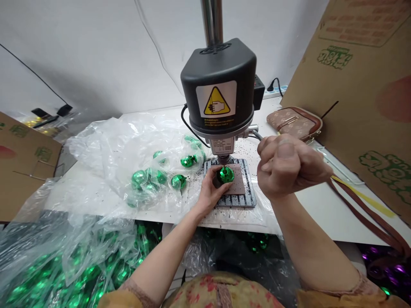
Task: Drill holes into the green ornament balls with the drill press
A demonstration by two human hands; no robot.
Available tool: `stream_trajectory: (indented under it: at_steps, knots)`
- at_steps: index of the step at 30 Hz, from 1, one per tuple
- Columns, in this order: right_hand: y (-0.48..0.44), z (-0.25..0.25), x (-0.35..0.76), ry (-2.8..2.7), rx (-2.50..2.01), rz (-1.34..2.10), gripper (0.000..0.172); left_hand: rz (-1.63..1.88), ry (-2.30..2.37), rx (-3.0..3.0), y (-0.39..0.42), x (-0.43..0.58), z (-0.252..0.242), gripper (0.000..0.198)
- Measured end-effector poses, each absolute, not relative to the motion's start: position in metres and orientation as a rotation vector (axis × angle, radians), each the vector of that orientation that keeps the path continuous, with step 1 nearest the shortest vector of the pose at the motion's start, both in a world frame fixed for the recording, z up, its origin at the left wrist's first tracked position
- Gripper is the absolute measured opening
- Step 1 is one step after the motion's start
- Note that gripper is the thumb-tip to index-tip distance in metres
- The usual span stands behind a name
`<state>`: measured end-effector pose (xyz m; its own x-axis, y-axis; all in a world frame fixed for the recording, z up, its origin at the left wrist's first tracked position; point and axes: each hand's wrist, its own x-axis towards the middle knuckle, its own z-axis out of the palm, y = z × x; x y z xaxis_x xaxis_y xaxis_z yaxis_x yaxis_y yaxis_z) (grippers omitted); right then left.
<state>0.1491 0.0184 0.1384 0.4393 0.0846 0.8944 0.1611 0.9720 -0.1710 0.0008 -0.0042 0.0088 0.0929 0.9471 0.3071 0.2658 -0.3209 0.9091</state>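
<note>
Under the chuck of a black drill press (221, 85), my left hand (212, 186) grips a shiny green faceted ball (226, 174) with thumb and fingers around its sides. The ball rests on a brown square pad (238, 184) on the slotted metal base (252, 199). A dark spot shows on the ball's top, just below the chuck (224, 159); whether the bit touches it I cannot tell. My right hand (285, 164) is closed in a fist around the feed lever (257, 134) on the machine's right side, its grip end hidden by the fingers.
More green balls (178, 182) lie left of the base, some under a clear plastic bag (105, 145). Dark shavings dot the white table (192, 205). A brown patterned purse (293, 122) and a large carton (359, 94) stand right. Bagged green balls (80, 273) fill the lower left.
</note>
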Motion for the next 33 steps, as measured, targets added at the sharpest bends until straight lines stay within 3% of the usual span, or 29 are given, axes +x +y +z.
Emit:
stream_trajectory:
  at_steps: [19,25,29,33]
  knots:
    - [0.018,0.119,0.151,-1.161,-0.186,-0.051,0.048,1.273,1.192,1.647,-0.004,0.001,0.004,0.049]
    - [0.014,0.163,0.144,-0.996,-0.404,0.106,0.048,1.295,1.257,1.633,-0.005,0.007,0.008,0.049]
    - [0.017,0.190,0.145,-1.076,-0.428,0.150,0.047,1.487,1.471,1.762,-0.031,0.007,0.007,0.046]
    - [0.020,0.189,0.149,-1.129,-0.515,0.106,0.050,1.299,1.129,2.225,-0.083,-0.002,-0.019,0.049]
